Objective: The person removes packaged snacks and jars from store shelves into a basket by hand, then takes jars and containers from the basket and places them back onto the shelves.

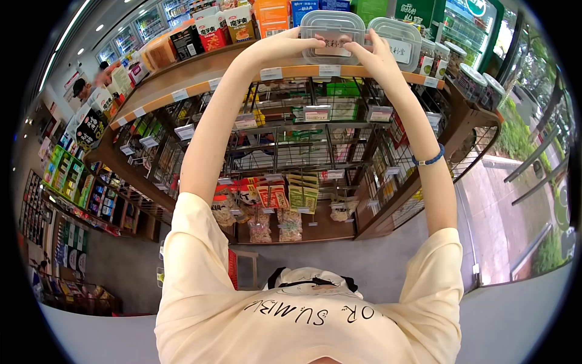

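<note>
On the top shelf's front edge stands a clear plastic food container with a lid and a handwritten paper label. My left hand grips its left side, the thumb over the front by the label. From the right, my right hand closes on the same container, thumb on its front and fingers near the lid. A second clear container with a similar label sits just right of it, partly behind my right hand. Whether the held container is lifted off the shelf, I cannot tell.
Snack boxes line the top shelf to the left, and lidded jars stand at the right. Bagged snacks fill a lower shelf. A wooden stool is below. At far left is another person.
</note>
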Motion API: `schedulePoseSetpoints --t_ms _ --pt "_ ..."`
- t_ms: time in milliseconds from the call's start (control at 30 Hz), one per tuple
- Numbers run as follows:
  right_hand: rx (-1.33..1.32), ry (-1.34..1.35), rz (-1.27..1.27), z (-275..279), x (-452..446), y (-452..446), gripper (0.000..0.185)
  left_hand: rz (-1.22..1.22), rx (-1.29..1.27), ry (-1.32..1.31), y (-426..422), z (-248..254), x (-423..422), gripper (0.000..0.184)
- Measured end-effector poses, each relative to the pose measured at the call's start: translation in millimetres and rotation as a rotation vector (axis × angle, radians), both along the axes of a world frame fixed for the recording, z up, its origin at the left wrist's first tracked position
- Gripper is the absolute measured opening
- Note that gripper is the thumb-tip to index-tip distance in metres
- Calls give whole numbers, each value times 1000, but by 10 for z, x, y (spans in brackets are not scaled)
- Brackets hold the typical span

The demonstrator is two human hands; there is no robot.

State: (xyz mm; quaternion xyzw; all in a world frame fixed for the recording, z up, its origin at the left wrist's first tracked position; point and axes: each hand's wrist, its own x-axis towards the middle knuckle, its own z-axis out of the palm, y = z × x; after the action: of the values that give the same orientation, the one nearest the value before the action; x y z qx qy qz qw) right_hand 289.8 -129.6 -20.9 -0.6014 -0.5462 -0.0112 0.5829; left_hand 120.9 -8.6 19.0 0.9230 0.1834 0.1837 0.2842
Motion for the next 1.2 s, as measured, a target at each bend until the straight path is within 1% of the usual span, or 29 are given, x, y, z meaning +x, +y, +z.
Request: schedulePoseSetpoints --t_ms 33,100,133,200,300,333,367,433,467,533,567,633,667,700,767,800,833,900,933,967,1033,1067,1100,1133,1167,1200 --pt "1 3 -4 23 -24 -14 73 -4 1 3 55 -30 22 63" --pt "-49 -79 54 52 -69 -61 61 160 53 -40 186 -119 79 61" --pt "-54 -78 54 46 -57 -47 61 160 49 -38 238 -137 97 61" --pt "-38 -63 36 67 -60 -3 52 94 84 -95 247 -142 80 59" --pt "-94 -62 35 131 -128 -17 56 63 36 -112 92 -101 7 59" --pt "-97 -64 44 106 -129 30 56 87 48 -133 180 -148 23 56" --pt "-46 -5 36 62 -109 112 58 95 49 -134 208 -138 9 56" --pt "55 112 22 22 -122 228 63 37 47 -182 162 -70 -44 51" --pt "55 111 32 16 -112 275 63 47 49 -182 135 -52 -76 51" --pt "97 71 46 58 -169 321 63 169 99 -199 -143 87 -212 55" --pt "94 74 58 72 -198 337 63 180 98 -196 -182 161 -263 55" --pt "243 123 132 116 -290 322 70 -76 -227 -366 -219 228 -350 65" --pt "225 95 123 135 -340 308 68 133 -130 -408 -246 179 -343 57" --pt "215 99 141 165 -469 258 68 153 -136 -407 -294 142 -389 57" --pt "384 108 -6 243 -860 108 54 -40 -34 -591 -465 141 -554 57" --pt "413 157 35 283 -1090 -12 53 68 139 -551 -588 162 -661 57" --pt "400 164 64 276 -1148 -9 53 100 137 -547 -687 163 -755 57" --pt "529 333 622 255 -1247 33 55 143 610 -593 -819 165 -928 58" --pt "548 424 683 258 -1375 87 58 246 492 -560 -825 169 -1018 57" --pt "530 436 714 221 -1487 126 58 282 490 -552 -883 153 -1123 57" --pt "604 455 860 121 -1695 202 60 333 378 -571 -1093 110 -1344 58" --pt "604 407 869 52 -1804 193 61 357 341 -588 -1153 56 -1441 58" --pt "627 359 803 -53 -1901 227 56 398 327 -591 -1226 -5 -1525 58" --pt "556 427 869 -134 -2017 164 61 442 314 -595 -1317 -93 -1615 58" --pt "477 498 938 -229 -2136 71 67 551 393 -527 -1335 -259 -1711 62" --pt "402 453 970 -346 -2184 66 71 660 470 -451 -1355 -425 -1806 67"
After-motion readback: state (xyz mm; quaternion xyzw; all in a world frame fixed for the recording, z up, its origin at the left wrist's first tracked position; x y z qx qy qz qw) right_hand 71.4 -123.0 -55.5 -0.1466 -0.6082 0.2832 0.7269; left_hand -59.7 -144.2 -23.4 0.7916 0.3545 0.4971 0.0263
